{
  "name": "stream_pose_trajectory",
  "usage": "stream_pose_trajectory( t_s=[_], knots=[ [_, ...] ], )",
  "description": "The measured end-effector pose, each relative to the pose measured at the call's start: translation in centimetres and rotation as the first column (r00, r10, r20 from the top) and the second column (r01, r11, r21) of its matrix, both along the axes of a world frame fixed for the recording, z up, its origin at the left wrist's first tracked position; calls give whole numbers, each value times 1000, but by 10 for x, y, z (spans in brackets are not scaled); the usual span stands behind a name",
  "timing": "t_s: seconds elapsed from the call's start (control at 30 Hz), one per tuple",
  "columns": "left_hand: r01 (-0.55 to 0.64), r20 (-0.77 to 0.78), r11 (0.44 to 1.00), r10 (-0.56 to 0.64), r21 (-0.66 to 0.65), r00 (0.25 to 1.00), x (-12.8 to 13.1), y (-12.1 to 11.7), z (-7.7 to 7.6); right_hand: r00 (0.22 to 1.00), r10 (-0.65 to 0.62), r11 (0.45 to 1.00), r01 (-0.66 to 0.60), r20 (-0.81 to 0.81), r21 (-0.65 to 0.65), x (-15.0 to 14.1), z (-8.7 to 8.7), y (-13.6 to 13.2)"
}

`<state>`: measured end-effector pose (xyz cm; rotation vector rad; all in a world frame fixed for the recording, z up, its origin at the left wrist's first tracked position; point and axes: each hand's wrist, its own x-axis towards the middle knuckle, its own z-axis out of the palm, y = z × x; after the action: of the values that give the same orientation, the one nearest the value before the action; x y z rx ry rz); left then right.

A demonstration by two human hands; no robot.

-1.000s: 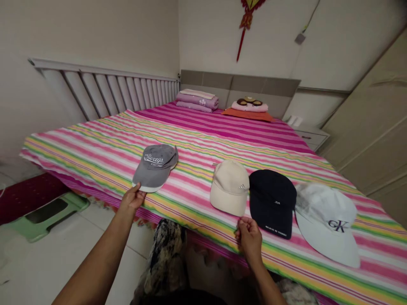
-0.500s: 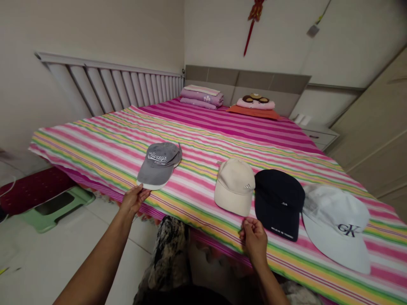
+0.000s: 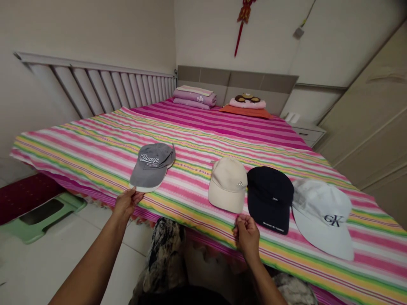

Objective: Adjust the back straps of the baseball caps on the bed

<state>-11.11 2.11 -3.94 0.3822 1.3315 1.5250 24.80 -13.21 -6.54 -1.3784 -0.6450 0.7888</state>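
Observation:
My left hand (image 3: 127, 201) pinches the front edge of the brim of a grey cap (image 3: 152, 163) with white "Always" lettering, which rests on the striped cloth. Just below the brim of a beige baseball cap (image 3: 228, 182), my right hand (image 3: 248, 235) is closed with its fingers curled. Nothing shows in it. A black cap (image 3: 271, 197) touches the beige one on its right side. Beyond that lies a white cap (image 3: 329, 216) marked "GK". All the brims point toward me.
The striped cloth (image 3: 104, 148) covers the near part of a bed. Folded purple bedding (image 3: 195, 98) and an orange and pink stack (image 3: 246, 109) sit by the headboard (image 3: 260, 84). On the floor at left is a green stool (image 3: 44, 220); a white nightstand (image 3: 310, 133) stands back right.
The whole scene has shifted left in view as my head turned slightly right. Both hands stay at about the same places beside the grey and beige caps.

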Motion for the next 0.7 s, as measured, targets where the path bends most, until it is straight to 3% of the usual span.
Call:
stream_pose_trajectory(
  t_s=[0.27, 0.5, 0.7],
  knots=[
    [-53, -140, 997, 59, 48, 988, 2, -5, -1, 1000, -2, 1000, 2, 3, 7, -1, 1, 0],
    [-142, -272, 986, 161, 87, 949, 2, -6, 13, 1000, 0, 1000, 0, -4, 6, 0, -1, 0],
    [-93, -187, 995, 95, 19, 978, 4, -3, 28, 1000, 1, 1000, -1, -15, 11, 0, -4, 0]
  ],
)
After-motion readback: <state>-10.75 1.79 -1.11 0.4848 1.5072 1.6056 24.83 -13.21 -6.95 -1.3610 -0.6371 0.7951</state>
